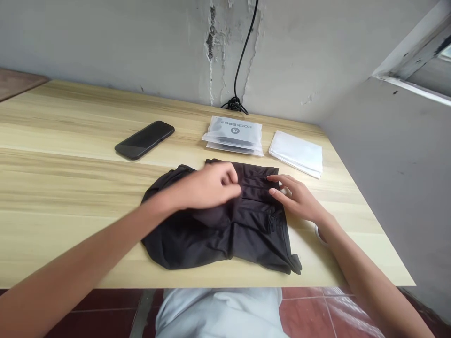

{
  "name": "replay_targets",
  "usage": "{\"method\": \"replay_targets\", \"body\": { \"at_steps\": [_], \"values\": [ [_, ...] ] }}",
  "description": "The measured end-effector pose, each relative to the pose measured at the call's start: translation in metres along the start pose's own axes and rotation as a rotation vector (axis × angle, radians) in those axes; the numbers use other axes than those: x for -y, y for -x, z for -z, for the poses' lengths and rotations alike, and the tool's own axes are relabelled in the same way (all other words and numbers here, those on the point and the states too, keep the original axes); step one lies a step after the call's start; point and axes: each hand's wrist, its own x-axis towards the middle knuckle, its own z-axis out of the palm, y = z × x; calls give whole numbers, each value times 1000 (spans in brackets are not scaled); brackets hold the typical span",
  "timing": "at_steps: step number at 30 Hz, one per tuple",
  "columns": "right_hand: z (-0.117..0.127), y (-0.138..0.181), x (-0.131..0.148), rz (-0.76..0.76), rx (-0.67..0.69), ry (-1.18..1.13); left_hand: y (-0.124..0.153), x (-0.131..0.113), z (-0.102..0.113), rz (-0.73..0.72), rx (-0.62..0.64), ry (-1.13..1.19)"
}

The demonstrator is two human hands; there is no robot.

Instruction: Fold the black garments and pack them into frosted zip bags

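Note:
A black piece of cloth (pixel 211 239), perhaps a garment, lies spread with folds near the table's front edge. Over its upper middle is my left hand (pixel 211 185), slightly blurred, with the fingers curled in and the thumb pointing right. Whether cloth is caught under those curled fingers is hidden. At the cloth's right edge, my right hand (pixel 298 197) has its fingers apart, the fingertips at or on the fabric. A small bunched fold stands up on the cloth just left of that hand.
Behind the cloth lie a black phone (pixel 144 140), a frosted plastic packet (pixel 234 134) printed ROCKBROS and a folded white sheet (pixel 296 152). A black cable (pixel 243 56) hangs down the wall. A small round object (pixel 320 234) is partly hidden by my right forearm.

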Motion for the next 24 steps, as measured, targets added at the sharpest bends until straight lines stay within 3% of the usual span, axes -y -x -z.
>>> {"method": "replay_targets", "body": {
  "at_steps": [2, 4, 9, 11, 13, 16, 21, 24],
  "values": [
    [1, 0, -1, 6, 8, -10, -1, -6, -21, -53, 104, -214],
    [1, 0, -2, 14, 16, -10, 5, -7, -28, -103, 114, -349],
    [2, 2, -1, 83, 31, 31, 33, 5, -31, -216, -161, -504],
    [2, 2, -1, 104, 34, 49, 40, 19, -37, -230, -144, -580],
    [2, 2, -1, 105, 41, 59, 45, 33, -44, -198, -99, -622],
    [2, 1, -1, 111, 52, 51, 46, 48, -45, -115, -146, -641],
    [4, 1, -3, 117, 77, 39, 47, 48, -32, -73, -170, -560],
    [4, 1, -4, 110, 80, 38, 52, 42, -23, 24, -367, -459]
  ]
}}
